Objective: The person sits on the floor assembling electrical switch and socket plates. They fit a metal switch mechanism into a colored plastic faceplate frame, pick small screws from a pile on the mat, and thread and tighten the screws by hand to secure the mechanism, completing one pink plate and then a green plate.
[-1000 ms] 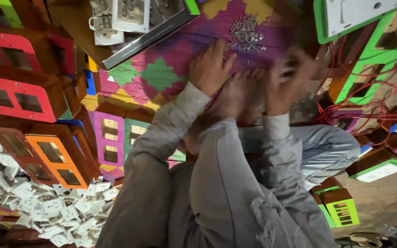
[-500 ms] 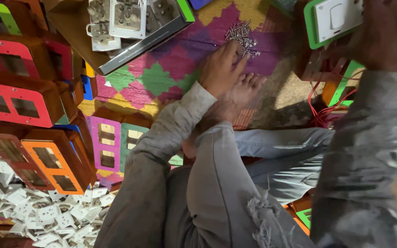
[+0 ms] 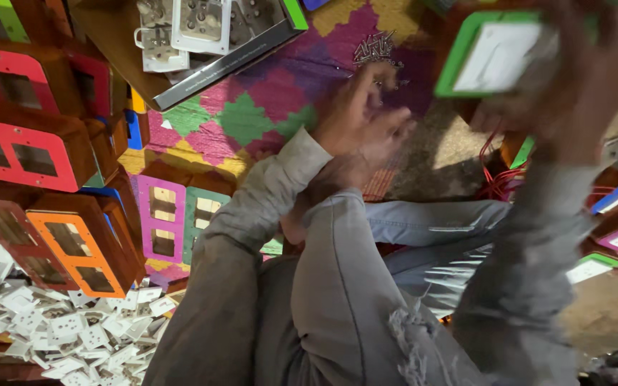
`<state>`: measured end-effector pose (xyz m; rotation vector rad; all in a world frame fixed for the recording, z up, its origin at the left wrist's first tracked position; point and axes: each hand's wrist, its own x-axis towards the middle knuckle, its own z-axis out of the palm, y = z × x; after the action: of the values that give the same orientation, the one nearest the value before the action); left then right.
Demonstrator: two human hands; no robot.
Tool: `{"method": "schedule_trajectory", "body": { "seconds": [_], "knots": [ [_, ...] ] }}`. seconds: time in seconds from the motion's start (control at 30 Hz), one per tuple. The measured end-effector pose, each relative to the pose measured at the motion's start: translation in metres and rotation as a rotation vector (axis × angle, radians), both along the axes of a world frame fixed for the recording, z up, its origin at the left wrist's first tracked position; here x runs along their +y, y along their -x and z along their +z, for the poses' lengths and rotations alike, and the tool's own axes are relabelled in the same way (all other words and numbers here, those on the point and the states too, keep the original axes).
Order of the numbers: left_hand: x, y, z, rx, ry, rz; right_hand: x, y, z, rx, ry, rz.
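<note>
right hand (image 3: pixel 574 93) motion-blurred, its grip on green-framed board (image 3: pixel 491 53) unclear, board cut off at top

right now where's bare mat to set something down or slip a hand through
Bare checked mat lies between the grey tray, the screw pile and the left hand. A duller bare patch lies right of that hand. Crowded: coloured frames at left, white parts at lower left, boxes around the blurred right hand.
</note>
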<state>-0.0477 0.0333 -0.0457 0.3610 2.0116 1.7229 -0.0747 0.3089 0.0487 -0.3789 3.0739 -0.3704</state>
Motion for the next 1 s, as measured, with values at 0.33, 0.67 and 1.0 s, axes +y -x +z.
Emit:
{"method": "schedule_trajectory", "body": {
  "seconds": [0.33,0.67,1.0],
  "knots": [
    [-0.006,-0.030,-0.012,-0.303,-0.284,-0.016,-0.094,-0.110,0.012,-0.143,0.265,-0.345],
    [-0.029,-0.024,-0.012,-0.191,-0.419,-0.152,-0.080,-0.102,0.021,-0.236,0.276,-0.170],
    [0.003,-0.014,-0.015,-0.122,-0.358,-0.341,-0.080,-0.131,0.005,-0.246,0.304,-0.385]
  ]
}}
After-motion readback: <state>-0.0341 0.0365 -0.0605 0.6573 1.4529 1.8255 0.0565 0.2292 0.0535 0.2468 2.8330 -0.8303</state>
